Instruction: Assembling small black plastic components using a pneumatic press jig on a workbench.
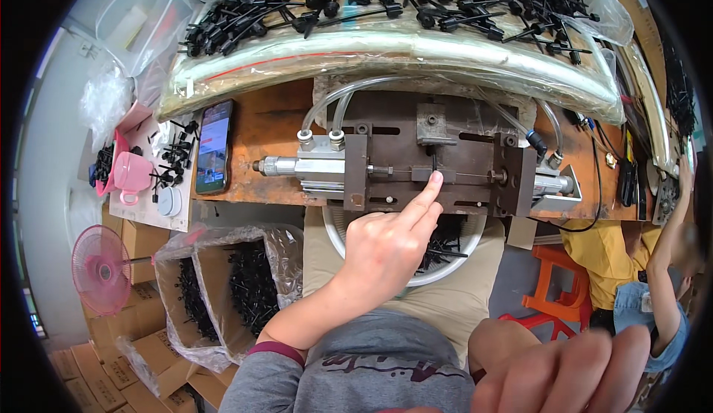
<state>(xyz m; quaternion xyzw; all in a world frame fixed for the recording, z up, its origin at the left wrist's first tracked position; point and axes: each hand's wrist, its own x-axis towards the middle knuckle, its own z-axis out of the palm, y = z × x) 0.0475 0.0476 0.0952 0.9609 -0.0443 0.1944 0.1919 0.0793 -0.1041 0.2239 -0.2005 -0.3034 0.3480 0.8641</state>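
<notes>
Extending its index finger, left hand (386, 238) meets the dark block (421, 175) mid-way along the metal fixture (475, 154); other fingers curled (palm hidden, pinch cannot be told). Right hand (568, 376): blurred, fingers bent, hold indeterminable.

1. Bright, fairly even light filled the scene, with mostly soft shadows.
2. Glare streaked the clear plastic wrap (401, 47) and the silver cylinder (323, 169).
3. The phone's screen (215, 142) glowed.
4. The right hand (572, 376), near the lens, was blurred; the left hand (388, 242) looked crisp.
5. Fisheye distortion bowed straight edges, and black filled the corners.
</notes>
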